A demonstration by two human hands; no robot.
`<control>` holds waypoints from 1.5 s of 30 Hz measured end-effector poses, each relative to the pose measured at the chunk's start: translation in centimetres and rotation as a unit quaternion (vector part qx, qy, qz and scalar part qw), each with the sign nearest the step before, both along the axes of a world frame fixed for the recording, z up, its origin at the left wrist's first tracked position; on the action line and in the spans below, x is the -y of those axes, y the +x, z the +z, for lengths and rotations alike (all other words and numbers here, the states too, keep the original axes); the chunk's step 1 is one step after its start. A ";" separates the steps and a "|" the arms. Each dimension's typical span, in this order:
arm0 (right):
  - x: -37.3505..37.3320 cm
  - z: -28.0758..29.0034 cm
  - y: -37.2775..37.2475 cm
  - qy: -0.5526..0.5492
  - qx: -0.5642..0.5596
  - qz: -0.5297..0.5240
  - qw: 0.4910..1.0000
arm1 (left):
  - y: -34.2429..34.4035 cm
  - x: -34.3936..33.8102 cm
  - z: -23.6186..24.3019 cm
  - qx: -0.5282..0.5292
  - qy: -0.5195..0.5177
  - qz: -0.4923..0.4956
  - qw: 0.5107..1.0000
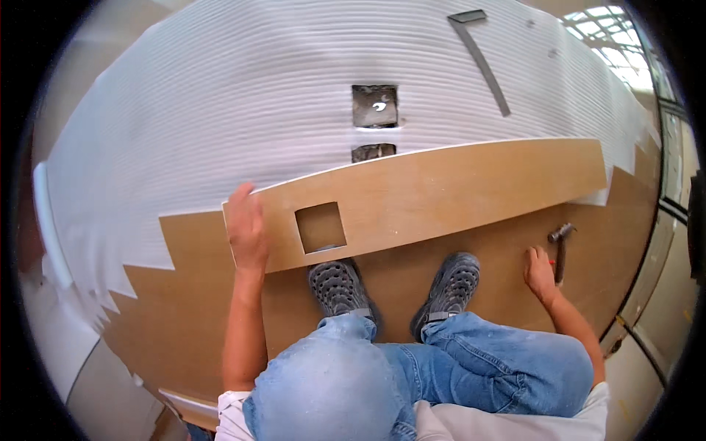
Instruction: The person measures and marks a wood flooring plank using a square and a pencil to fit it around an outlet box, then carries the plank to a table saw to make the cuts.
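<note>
A long light-brown plank [441,180] with a square cutout near its left end lies tilted across the floor in front of my feet. My left hand [248,224] is closed around the plank's left end, thumb and fingers at its far corner. Low on the right, my right hand [540,273] rests by the floor with curled fingers. A small bit of red shows at its fingertips, too little to name. Right beside that hand lies a hammer [560,253], its metal head pointing away from me.
White ribbed foam underlay [243,110] covers the far floor, with two square openings; the nearer opening [373,152] is partly covered by the plank. A metal carpenter's square [482,66] lies on the foam. Laid brown planks [198,316] with a stepped edge surround my grey clogs [450,290].
</note>
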State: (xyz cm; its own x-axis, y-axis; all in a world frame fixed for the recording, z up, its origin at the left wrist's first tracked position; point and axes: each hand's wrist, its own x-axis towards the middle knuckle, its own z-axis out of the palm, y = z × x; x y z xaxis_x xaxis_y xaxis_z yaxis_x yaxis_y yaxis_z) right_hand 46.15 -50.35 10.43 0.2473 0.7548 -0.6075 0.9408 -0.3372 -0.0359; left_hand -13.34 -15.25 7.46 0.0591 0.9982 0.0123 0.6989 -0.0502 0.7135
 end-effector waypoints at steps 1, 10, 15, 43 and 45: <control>1.7 -1.1 0.7 0.001 -0.009 0.007 1.000 | -1.0 1.0 0.3 -0.009 0.001 0.007 1.000; 4.0 -3.2 3.1 0.042 0.068 0.010 0.997 | -9.6 6.0 -3.1 -0.067 -0.176 0.252 0.949; 5.0 -5.0 5.2 0.221 0.123 -0.077 0.964 | -10.2 5.1 -4.3 -0.014 -0.238 0.282 0.929; -12.2 -3.6 8.1 0.278 0.070 -0.105 0.952 | -6.8 0.8 -1.8 -0.167 -0.218 0.214 0.937; -18.7 -4.2 8.6 0.305 0.055 -0.095 0.946 | -6.1 0.3 -0.8 -0.213 -0.232 0.210 0.926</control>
State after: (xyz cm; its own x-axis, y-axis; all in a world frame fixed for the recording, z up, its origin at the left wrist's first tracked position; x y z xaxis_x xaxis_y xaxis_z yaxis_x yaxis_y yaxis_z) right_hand 54.75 -31.60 6.27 0.4510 0.8918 -0.0350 0.8743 -0.4494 -0.1834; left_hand -19.40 -15.55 6.65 -0.4340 0.8262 -0.3592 0.8101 0.5324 0.2456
